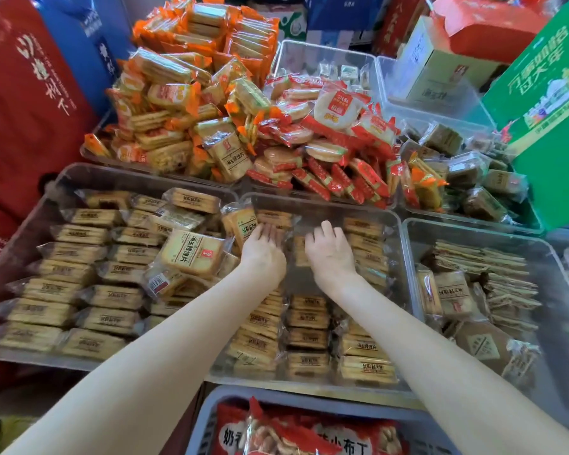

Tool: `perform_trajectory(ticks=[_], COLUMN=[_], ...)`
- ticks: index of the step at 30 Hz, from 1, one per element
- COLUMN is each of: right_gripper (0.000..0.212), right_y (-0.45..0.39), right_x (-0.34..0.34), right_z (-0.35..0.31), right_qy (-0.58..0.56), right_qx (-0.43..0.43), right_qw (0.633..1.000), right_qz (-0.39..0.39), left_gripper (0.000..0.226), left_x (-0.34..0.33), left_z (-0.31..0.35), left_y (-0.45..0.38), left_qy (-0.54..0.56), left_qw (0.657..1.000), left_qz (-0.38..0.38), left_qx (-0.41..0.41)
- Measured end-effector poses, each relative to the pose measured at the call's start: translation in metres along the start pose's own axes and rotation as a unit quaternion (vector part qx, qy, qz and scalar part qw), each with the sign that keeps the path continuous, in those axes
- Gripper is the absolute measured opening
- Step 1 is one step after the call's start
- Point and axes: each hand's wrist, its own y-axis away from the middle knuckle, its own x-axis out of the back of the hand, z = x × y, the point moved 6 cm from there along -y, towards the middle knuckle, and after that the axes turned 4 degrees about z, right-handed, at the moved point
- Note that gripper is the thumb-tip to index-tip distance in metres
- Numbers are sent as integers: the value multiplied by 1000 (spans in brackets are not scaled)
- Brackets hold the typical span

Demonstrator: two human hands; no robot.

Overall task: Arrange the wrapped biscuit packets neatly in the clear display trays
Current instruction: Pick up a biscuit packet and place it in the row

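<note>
Both hands reach into the middle clear tray (398, 221), which holds rows of tan wrapped biscuit packets (306, 318). My left hand (263, 249) lies with straight fingers on packets at the tray's far left, beside a packet standing on edge (240, 224). My right hand (330, 251) rests with its fingers spread on packets near the far middle. The left clear tray (60, 177) is filled with rows of the same packets, with a larger loose packet (191, 252) lying on top.
Behind stand heaps of orange-wrapped (184, 103) and red-wrapped (329, 139) biscuits in trays. A right tray (414, 231) holds brown packets. A grey crate (211, 408) with red bags sits nearest me. Red, blue and green cartons ring the display.
</note>
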Motion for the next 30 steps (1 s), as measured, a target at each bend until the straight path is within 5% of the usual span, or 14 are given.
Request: perform_trajectory(ticks=[6,14,22,30], right_gripper=[52,60,63,63], right_y=[-23,-14,-21,-11], right_x=[-17,-14,-16,-16], right_z=[-5,24,3,16], right_qy=[-15,-124,15,13], right_qx=[5,10,42,50], right_qw=[998,991,997,995], right_qz=[-66,-52,-61,-82], left_gripper=[58,57,55,58], left_x=[4,3,0,-7], left_z=[-6,-5,-4,-6], left_y=[0,1,-1,4], left_qy=[-12,-40,-54,-62], left_qw=[1000,999,999,998], left_qz=[-3,-10,-8,-11], left_qx=[-23,-35,-7,-8])
